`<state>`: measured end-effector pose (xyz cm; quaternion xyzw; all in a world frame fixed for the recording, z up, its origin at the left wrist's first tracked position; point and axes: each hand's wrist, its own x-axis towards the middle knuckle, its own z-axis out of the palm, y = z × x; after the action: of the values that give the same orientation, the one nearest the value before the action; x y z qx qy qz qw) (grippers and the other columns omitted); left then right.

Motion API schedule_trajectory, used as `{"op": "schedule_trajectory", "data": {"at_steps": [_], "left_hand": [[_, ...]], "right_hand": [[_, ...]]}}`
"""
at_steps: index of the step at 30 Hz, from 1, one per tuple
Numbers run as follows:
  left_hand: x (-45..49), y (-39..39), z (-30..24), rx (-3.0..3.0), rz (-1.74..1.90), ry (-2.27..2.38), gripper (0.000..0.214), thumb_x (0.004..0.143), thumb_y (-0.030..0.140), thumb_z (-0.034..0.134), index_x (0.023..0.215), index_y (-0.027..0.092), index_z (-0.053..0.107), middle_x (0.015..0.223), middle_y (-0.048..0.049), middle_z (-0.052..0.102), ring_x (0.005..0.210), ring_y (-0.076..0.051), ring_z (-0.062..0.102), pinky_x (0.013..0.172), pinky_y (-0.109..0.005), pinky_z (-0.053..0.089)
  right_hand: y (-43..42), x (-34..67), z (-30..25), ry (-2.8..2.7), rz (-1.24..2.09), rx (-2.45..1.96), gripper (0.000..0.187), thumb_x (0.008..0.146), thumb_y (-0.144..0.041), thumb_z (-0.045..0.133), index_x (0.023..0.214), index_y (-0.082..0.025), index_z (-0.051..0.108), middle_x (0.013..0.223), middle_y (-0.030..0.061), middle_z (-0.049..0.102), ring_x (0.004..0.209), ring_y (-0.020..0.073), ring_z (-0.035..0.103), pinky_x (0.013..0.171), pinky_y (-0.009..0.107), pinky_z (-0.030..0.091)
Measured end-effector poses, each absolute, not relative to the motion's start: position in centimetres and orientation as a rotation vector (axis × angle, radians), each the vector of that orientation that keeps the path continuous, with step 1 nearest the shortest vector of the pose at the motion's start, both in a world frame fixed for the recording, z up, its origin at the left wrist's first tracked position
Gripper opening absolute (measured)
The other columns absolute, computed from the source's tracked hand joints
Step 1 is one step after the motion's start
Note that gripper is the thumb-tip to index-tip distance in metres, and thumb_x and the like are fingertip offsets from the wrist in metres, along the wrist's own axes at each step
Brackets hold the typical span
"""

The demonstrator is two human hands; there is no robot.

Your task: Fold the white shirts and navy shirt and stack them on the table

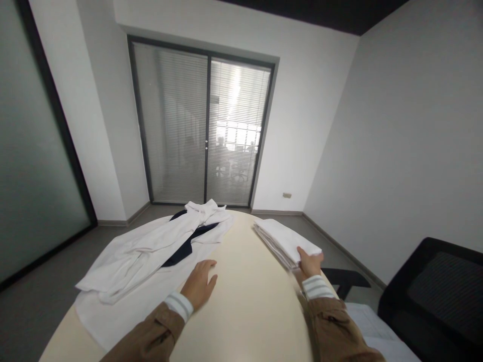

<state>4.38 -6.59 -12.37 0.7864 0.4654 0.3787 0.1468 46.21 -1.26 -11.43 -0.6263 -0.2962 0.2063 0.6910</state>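
Observation:
My right hand grips the near corner of a folded white cloth, thumb on top and fingers beneath. The cloth is layered and flat, at the table's right edge. My left hand is open over the tabletop, thumb apart from the fingers, with nothing in it. Close by on its left lies a white shirt, spread loosely with its collar at the far end. A dark navy piece of fabric shows between the white layers; its kind is hidden.
The cream table has a rounded far edge. A black mesh chair stands at the right, its armrest near the table. More white cloth lies by the chair. Glass panels with blinds are ahead.

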Motion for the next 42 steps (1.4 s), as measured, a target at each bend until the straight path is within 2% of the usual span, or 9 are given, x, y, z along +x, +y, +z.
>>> {"op": "schedule_trajectory", "data": {"at_steps": [2,4,8,14,22,27,31,38,42], "left_hand": [[4.4,-6.6,-12.3,2.270,1.083,1.338,0.032,0.086,0.021,0.050,0.115,0.015,0.059,0.114,-0.0142,0.065,0.111,-0.027,0.059,0.102,-0.049,0.047],[4.4,-6.6,-12.2,2.279,1.082,1.335,0.030,0.086,0.021,0.050,0.114,0.015,0.059,0.113,-0.0140,0.065,0.110,-0.027,0.059,0.102,-0.049,0.047],[4.3,-6.8,-11.8,2.290,1.086,1.333,0.028,0.084,0.019,0.051,0.110,0.016,0.061,0.111,-0.0131,0.066,0.108,-0.027,0.059,0.100,-0.049,0.048],[4.2,-7.1,-11.1,2.270,1.104,1.325,0.026,0.083,0.018,0.053,0.107,0.019,0.063,0.109,-0.0123,0.066,0.106,-0.027,0.060,0.098,-0.047,0.049],[4.4,-6.9,-11.5,2.308,1.081,1.336,0.028,0.084,0.018,0.051,0.109,0.019,0.062,0.111,-0.0119,0.065,0.108,-0.027,0.060,0.099,-0.048,0.049],[4.2,-6.5,-11.2,2.351,1.174,1.539,0.031,0.087,0.017,0.048,0.114,0.015,0.064,0.126,-0.0157,0.059,0.122,-0.028,0.053,0.106,-0.048,0.044],[2.7,-5.4,-8.7,2.309,1.151,2.008,0.038,0.083,0.022,0.058,0.120,0.017,0.067,0.150,-0.0160,0.041,0.141,-0.039,0.031,0.112,-0.056,0.033],[-1.3,-2.0,-8.0,2.149,0.872,2.362,0.041,0.086,0.033,0.058,0.126,0.025,0.066,0.155,-0.0140,0.037,0.145,-0.042,0.024,0.113,-0.063,0.021],[-1.9,-1.1,-9.7,2.154,0.811,2.337,0.041,0.092,0.031,0.048,0.127,0.018,0.063,0.153,-0.0136,0.042,0.145,-0.039,0.027,0.115,-0.064,0.016]], "right_hand": [[-1.7,46.3,-10.5,-0.613,0.237,-1.684,0.105,0.061,-0.046,0.073,0.149,-0.015,0.024,0.153,0.0250,0.032,0.137,0.0423,0.036,0.108,0.060,0.037],[-1.7,46.1,-9.4,-0.670,0.036,-1.908,0.089,0.068,-0.048,0.066,0.146,-0.018,0.037,0.157,0.0223,0.025,0.141,0.0453,0.027,0.109,0.065,0.028],[0.1,44.3,-6.9,-1.246,-0.078,-1.934,0.058,0.083,-0.048,0.050,0.134,-0.021,0.057,0.148,0.0144,0.046,0.141,0.0383,0.030,0.113,0.060,0.023],[4.1,40.6,-5.2,-1.723,-0.068,-2.021,0.065,0.089,-0.062,0.043,0.143,-0.026,0.051,0.150,0.0132,0.045,0.143,0.0412,0.027,0.110,0.065,0.021],[5.6,40.2,-10.0,-1.729,-0.020,-2.091,0.074,0.077,-0.077,0.048,0.133,-0.029,0.059,0.140,0.0195,0.052,0.128,0.0438,0.043,0.099,0.075,0.020],[4.1,39.0,-9.2,-1.739,-0.156,-2.097,0.061,0.085,-0.061,0.050,0.136,-0.028,0.056,0.142,0.0189,0.050,0.130,0.0438,0.040,0.101,0.071,0.021],[1.6,36.2,-7.9,-1.851,-0.364,-1.885,0.047,0.091,-0.038,0.049,0.135,-0.024,0.057,0.144,0.0174,0.050,0.137,0.0395,0.034,0.111,0.065,0.013],[-2.8,31.7,-9.6,-2.072,-0.126,-1.506,0.041,0.093,-0.035,0.045,0.128,-0.017,0.059,0.137,0.0157,0.055,0.127,0.0296,0.048,0.110,0.046,0.036],[-3.4,31.6,-10.7,-2.173,0.049,-1.494,0.039,0.093,-0.035,0.046,0.124,-0.017,0.063,0.133,0.0149,0.059,0.125,0.0282,0.051,0.110,0.045,0.037]]}}
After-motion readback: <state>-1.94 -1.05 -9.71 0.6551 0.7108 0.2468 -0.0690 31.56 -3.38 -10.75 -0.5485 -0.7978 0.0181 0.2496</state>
